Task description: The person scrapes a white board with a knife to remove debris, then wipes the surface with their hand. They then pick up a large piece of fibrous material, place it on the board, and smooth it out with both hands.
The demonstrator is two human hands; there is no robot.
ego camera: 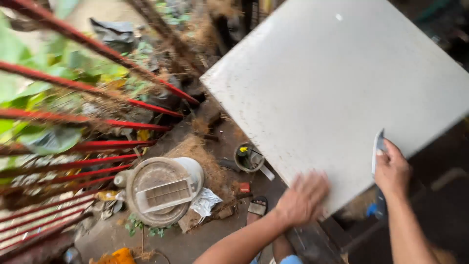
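White tile under flat left fingers, right fingers curled round scraper.

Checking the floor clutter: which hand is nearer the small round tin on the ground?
Left. The left hand lies on the white tile's lower edge, just right of the tin; the right hand is farther right.

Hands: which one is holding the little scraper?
The right hand. It grips a thin flat scraper against the edge of the big white tile. The left hand holds nothing; it lies flat and blurred on the tile's lower edge.
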